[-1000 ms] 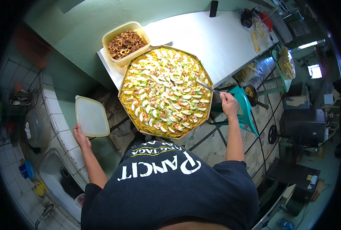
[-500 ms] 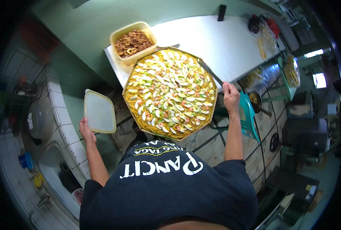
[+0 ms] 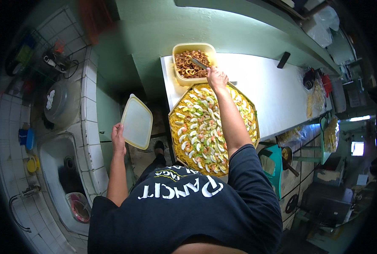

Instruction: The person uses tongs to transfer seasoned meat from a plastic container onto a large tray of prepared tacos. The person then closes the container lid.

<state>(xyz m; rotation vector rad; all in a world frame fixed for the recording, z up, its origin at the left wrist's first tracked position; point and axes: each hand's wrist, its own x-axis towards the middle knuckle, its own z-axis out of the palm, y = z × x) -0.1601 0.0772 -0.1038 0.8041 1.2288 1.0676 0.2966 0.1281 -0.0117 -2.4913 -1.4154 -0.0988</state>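
Observation:
My left hand [image 3: 118, 134] grips the edge of a pale, translucent plastic lid [image 3: 137, 122] with a yellowish rim, held up to the left of the table. My right hand [image 3: 217, 78] is closed on a slim, dark metal utensil [image 3: 199, 63]; its exact kind is unclear. The utensil's end reaches into a yellow plastic container [image 3: 214, 53] at the table's back left. Brown sliced meat with some pale rings [image 3: 191, 70] fills that container. Below my right forearm lies a large octagonal tray of noodles [image 3: 197, 133], topped with egg slices, shrimp and greens, partly hidden by the arm.
The white table [image 3: 267, 91] runs along the green wall, with a black upright object [image 3: 283, 60] near the back. A teal stool [image 3: 274, 167] and a pan [image 3: 287, 156] are at right. To the left are a tiled counter [image 3: 91, 114] and a sink [image 3: 48, 148].
My right hand has moved left and forward, from beside the tray's right edge to the meat container, carrying the utensil. My left hand still holds the lid. The whole view has shifted.

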